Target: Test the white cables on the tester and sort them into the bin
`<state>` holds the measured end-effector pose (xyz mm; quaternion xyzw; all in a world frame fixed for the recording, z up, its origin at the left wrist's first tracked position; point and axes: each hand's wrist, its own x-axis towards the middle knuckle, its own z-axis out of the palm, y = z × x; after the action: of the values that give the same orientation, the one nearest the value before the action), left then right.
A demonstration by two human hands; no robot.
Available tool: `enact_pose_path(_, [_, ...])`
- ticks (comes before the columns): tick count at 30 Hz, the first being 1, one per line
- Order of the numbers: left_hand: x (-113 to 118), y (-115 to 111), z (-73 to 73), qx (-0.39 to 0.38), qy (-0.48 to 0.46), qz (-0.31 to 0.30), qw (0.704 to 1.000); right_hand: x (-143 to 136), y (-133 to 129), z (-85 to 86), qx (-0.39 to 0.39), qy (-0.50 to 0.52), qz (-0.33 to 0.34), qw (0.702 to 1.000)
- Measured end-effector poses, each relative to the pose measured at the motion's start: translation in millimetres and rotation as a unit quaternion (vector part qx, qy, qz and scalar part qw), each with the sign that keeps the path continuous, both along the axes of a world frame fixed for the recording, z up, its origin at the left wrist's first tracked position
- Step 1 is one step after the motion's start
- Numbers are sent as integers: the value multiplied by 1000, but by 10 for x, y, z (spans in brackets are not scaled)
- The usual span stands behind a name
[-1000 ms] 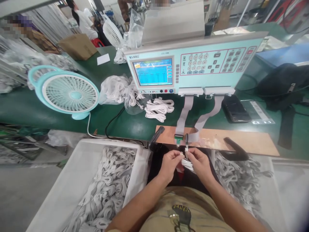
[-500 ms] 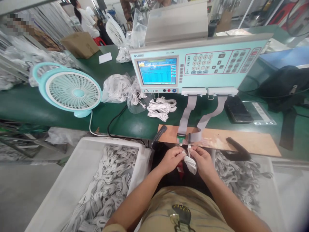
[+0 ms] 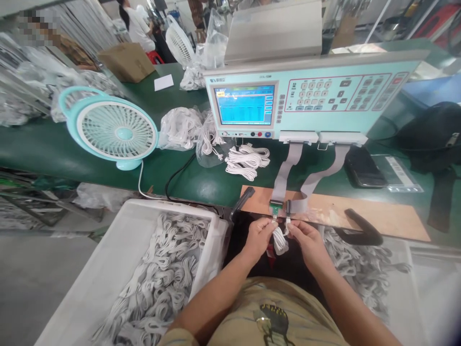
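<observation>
A small bundle of white cable point(image 3: 280, 241) hangs between my two hands, below the edge of a wooden board point(image 3: 382, 214). My left hand point(image 3: 260, 236) pinches one cable end at the green connector board point(image 3: 275, 208). The other end is pinched by my right hand point(image 3: 305, 237), just under the dark connector point(image 3: 288, 208). Grey ribbon cables point(image 3: 286, 173) run from both connectors up to the pale blue tester point(image 3: 248, 105), whose screen is lit.
A blue fan point(image 3: 124, 133) stands at the left of the green table point(image 3: 187, 187). White bins point(image 3: 126, 211) of coiled cables flank my lap. Black clamps point(image 3: 245, 201) hold the board. A phone point(image 3: 364, 168) lies right; a person point(image 3: 139, 29) is behind.
My left hand has brought its cable end up to the green connector board. The tester's screen content differs, and the whole view has shifted slightly.
</observation>
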<state>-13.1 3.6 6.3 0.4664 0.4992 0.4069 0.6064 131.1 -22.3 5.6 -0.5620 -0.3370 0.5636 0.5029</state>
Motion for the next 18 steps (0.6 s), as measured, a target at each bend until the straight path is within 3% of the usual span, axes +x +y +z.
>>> enact_pose_path(7, [-12,3,40,23,5,-15,1000,19,-2,-12,2,6,8,1000])
enact_pose_path(13, [47,-32,-13,-26,-37,25,999,15,-8,-15,2,-1,12,1000])
enact_pose_path(18, [54,-42,-52,-12,-34,20,999,-22,-6,-27,-16,20,5,1000])
